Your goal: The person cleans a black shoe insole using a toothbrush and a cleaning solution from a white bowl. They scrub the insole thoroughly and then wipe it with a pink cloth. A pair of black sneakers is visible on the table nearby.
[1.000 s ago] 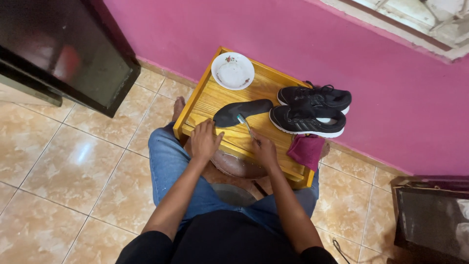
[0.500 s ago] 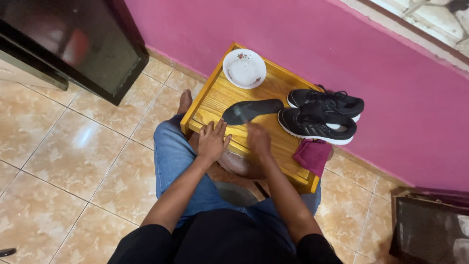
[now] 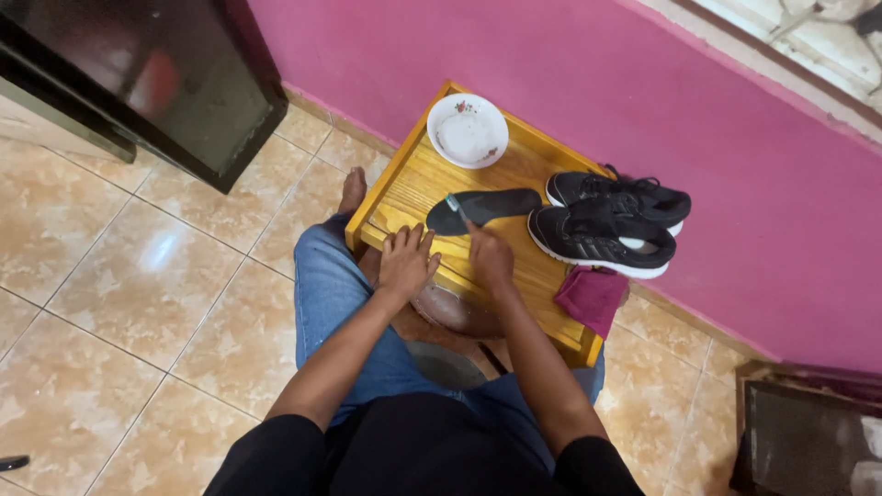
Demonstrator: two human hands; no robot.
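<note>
The person sits low on the tiled floor, knees up against a yellow wooden table [image 3: 418,179] that fills the middle of the frame. The left hand [image 3: 405,262] lies flat on the table's near edge, fingers spread and holding nothing. The right hand [image 3: 489,257] is curled around the handle of a small brush [image 3: 457,208], whose pale head rests on the rounded left end of a dark insole [image 3: 487,208]. The insole lies flat at the centre of the tabletop, stretching toward the right. Just beyond it, at the top of the table, stands a white bowl [image 3: 468,130] with a small flower pattern on its rim. To the right of the insole a pair of black sneakers [image 3: 611,223] sits side by side, near the pink wall [image 3: 735,165]. Below the sneakers, a folded magenta cloth [image 3: 592,296] hangs over the table's right edge. A dark cabinet [image 3: 138,83] fills the upper left of the frame.
</note>
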